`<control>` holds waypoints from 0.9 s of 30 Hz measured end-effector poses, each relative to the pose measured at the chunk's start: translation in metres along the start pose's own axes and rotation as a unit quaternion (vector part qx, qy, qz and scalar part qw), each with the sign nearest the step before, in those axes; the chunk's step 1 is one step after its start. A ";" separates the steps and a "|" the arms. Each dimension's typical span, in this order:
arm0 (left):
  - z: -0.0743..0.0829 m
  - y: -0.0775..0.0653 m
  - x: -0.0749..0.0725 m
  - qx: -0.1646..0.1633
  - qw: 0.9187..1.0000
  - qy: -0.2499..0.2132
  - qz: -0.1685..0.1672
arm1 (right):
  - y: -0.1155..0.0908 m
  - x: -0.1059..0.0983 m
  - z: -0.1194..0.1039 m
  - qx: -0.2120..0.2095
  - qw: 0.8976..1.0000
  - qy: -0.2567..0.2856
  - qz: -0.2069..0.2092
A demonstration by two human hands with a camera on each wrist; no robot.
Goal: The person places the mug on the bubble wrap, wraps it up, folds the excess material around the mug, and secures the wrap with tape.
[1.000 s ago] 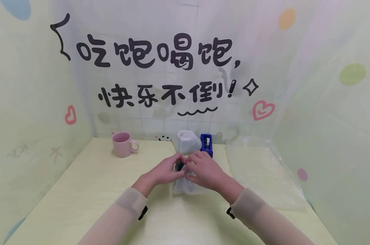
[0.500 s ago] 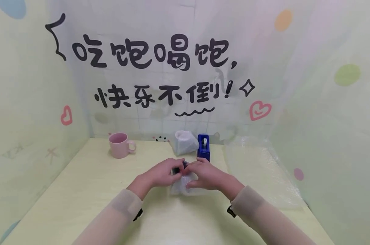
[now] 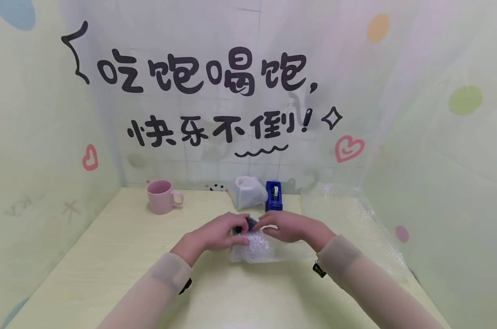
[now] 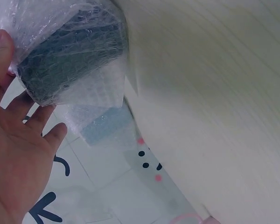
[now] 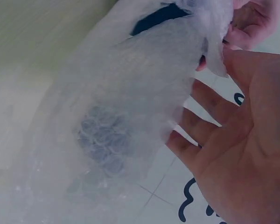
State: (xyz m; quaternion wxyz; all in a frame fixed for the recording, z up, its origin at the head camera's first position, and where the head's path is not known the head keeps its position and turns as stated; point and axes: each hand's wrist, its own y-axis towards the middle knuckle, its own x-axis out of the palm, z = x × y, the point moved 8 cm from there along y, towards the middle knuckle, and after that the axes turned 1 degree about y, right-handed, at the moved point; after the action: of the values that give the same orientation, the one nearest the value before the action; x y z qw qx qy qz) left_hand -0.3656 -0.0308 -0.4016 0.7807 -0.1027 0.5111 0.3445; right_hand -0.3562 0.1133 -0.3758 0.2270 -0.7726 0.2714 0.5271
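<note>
A dark, round-looking object (image 4: 72,53) is partly covered in bubble wrap (image 3: 254,247) at mid-table. Its exact kind is hidden by the wrap and fingers. My left hand (image 3: 221,232) grips it from the left, thumb on the near side and fingers over the far side, as the left wrist view also shows. On the other side, my right hand (image 3: 287,226) has its fingers loosely extended, fingertips at the edge of the wrap; thumb and fingers stand apart. In the right wrist view a loose flap of bubble wrap (image 5: 107,84) spreads beside the right fingers.
Behind the hands stand a wrapped bundle (image 3: 249,194) and a blue tape dispenser (image 3: 274,196). A pink mug (image 3: 161,198) is at the back left. A flat bubble wrap sheet (image 3: 351,224) lies on the right. Printed cloth walls enclose the table (image 3: 108,265).
My right hand has drawn back to the right, away from my left fingers, exposing more bubble wrap over the front. The left hand keeps its grip on the dark object.
</note>
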 end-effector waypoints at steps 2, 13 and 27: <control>-0.001 -0.001 -0.001 -0.007 1.000 0.008 -0.006 | 0.000 0.004 0.003 0.016 0.999 0.009 -0.026; 0.006 -0.005 -0.013 -0.002 0.994 0.106 -0.021 | -0.002 0.010 0.002 0.051 0.993 0.077 -0.070; 0.001 -0.003 -0.011 -0.032 0.993 0.104 -0.043 | -0.011 0.022 -0.007 0.033 0.996 0.076 -0.039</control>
State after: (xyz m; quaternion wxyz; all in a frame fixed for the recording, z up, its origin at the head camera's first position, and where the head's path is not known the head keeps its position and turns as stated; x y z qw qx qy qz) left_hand -0.3655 -0.0376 -0.3922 0.7333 -0.1852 0.5736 0.3145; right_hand -0.3378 0.1134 -0.3932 0.2515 -0.8127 0.2750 0.4479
